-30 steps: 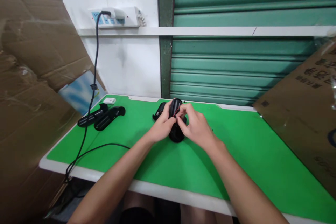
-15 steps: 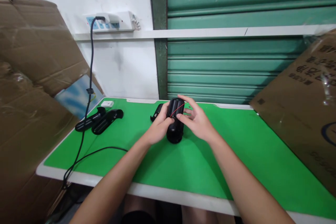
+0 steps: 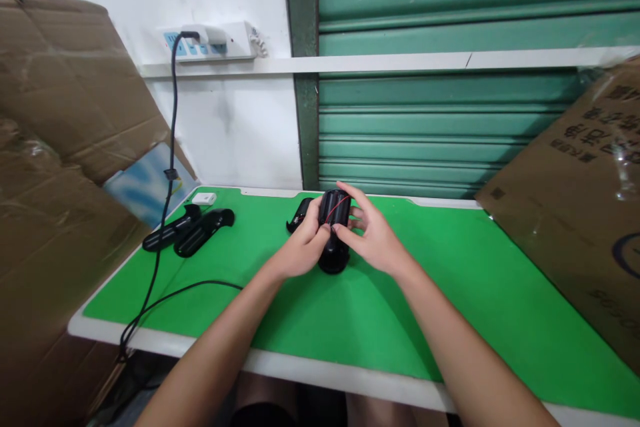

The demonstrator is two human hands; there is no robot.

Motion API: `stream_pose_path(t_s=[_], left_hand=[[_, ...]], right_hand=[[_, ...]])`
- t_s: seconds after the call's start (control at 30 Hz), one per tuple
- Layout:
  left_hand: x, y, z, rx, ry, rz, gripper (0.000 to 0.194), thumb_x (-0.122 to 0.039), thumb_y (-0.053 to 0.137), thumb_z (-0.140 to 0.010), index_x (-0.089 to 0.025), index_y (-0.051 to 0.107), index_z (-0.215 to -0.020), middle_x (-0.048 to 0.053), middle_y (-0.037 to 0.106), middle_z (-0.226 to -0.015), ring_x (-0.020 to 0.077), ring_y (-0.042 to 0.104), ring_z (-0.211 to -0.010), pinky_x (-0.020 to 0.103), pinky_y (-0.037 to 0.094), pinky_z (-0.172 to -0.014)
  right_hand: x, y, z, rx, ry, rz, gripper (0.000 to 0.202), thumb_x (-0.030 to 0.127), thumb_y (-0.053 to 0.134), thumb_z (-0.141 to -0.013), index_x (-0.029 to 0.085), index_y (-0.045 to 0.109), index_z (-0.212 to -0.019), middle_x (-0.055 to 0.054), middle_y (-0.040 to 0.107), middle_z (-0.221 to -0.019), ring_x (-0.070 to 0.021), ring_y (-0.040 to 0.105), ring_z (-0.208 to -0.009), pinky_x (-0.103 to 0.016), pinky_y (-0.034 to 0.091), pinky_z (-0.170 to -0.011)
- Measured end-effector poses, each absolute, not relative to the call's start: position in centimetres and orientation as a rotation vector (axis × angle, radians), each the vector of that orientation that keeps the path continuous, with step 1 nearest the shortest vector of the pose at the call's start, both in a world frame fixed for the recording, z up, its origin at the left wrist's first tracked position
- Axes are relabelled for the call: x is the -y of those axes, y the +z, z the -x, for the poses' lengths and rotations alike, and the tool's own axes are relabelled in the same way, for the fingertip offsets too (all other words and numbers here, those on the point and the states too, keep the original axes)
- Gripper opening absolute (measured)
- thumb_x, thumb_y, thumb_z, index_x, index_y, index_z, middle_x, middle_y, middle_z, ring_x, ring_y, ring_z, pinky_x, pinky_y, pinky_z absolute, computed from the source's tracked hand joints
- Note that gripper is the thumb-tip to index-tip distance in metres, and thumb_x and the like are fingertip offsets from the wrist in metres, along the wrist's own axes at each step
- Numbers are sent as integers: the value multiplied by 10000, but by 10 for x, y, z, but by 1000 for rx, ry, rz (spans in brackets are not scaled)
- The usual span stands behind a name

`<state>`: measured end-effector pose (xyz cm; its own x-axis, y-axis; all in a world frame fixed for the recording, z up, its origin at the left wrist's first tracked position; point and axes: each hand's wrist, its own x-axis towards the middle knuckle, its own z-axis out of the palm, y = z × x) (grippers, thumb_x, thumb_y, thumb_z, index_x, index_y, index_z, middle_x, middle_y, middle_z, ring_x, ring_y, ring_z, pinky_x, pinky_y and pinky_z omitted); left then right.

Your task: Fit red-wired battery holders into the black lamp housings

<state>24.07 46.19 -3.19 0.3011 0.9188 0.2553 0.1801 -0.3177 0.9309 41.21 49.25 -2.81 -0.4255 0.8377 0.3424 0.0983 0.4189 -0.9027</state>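
A glossy black rounded device (image 3: 334, 255) with a red wire (image 3: 338, 207) across its upper part is held over the middle of the green table. My left hand (image 3: 309, 238) grips its left side, thumb on the front. My right hand (image 3: 369, 232) holds the right side, fingers round the back and thumb on the front, near the left thumb. What the thumbs press is too small to make out. Just behind my left hand lies a small black curved part (image 3: 299, 215), partly hidden by the fingers.
Two black curved shell pieces (image 3: 204, 231) and a white adapter (image 3: 204, 199) lie at the table's left. A black cable (image 3: 173, 113) hangs from the wall power strip (image 3: 240, 40) across the table (image 3: 280, 320). Cardboard boxes (image 3: 575, 200) flank both sides; a green shutter (image 3: 450, 127) stands behind.
My right thumb has moved down and left, close to the left thumb on the device. The device is slightly turned, and the red wire lies a little differently across it.
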Motion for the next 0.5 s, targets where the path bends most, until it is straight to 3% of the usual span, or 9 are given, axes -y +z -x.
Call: stream_pose_path(t_s=[0.5], left_hand=[[-461,-33,-243,-1079,1075,-1818,549,-280,375,-977,-122,235,-1483,163,440,-1459,250,435,-1381,410,342,-1215]], right_hand=[[-488,-35,-404,1841,1022,789,693,238,567,-871,238,324,-1520,-112,388,-1576,-214,406,-1478,-352,521,-1068]])
